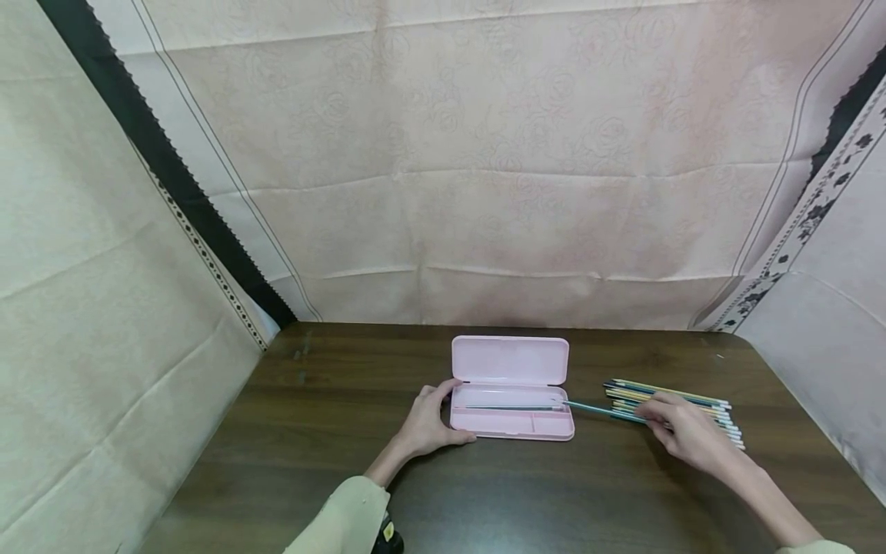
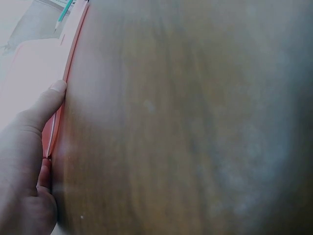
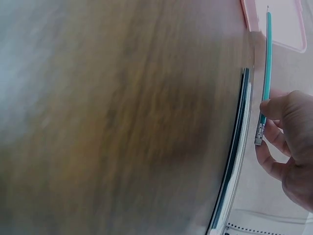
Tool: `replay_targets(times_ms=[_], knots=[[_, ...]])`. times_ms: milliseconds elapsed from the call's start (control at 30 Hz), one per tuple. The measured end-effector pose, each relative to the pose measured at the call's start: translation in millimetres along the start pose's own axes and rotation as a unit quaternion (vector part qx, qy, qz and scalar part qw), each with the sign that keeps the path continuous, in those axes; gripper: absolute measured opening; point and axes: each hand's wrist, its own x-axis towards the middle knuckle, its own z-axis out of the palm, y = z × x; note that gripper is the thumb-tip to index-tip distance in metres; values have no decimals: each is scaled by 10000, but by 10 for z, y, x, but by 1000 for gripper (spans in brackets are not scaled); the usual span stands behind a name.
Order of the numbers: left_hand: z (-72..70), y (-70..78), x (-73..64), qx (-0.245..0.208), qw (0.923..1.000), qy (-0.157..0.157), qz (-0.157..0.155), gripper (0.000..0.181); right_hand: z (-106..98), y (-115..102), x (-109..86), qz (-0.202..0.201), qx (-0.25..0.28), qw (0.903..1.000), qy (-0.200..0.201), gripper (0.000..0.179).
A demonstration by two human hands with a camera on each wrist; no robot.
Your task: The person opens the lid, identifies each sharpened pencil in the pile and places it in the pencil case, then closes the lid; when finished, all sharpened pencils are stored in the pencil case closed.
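Observation:
A pink pencil case (image 1: pixel 510 358) lies with its lid folded back on the brown table. My left hand (image 1: pixel 425 423) grips its left end, thumb at the front corner and fingers toward the hinge; the left wrist view shows the thumb against the case's side. Inside the case lies one pencil (image 1: pixel 512 408), lengthwise. My right hand (image 1: pixel 685 435) pinches a teal pencil (image 3: pixel 268 58) near its eraser end. The sharpened tip points left and overlaps the case's right edge in the head view. Beneath and beside this hand, several pencils (image 1: pixel 713 402) lie side by side.
The case has a small front compartment (image 1: pixel 547 424) at its right. Patterned pale cloth (image 1: pixel 484 192) hangs behind the table (image 1: pixel 332 431) and on both sides. A dark round object (image 1: pixel 388 538) shows beside the left sleeve.

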Motion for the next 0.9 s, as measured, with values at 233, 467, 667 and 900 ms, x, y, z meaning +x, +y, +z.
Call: replay_targets(times_ms=[233,467,667,900], knots=[[1,-13,0,2,10000,6,-26,90,101,-52,158,-144,140,9997,-105,33],[-1,-10,-2,12,10000,17,-34,90,187,-152,303,-79,292,9990,-320,34],[7,-21,5,59,9997,141,190,91,256,-224,403,-39,437,9977,-517,33],[9,-23,2,39,9996,160,211,91,345,-304,495,76,380,9966,-723,31]])
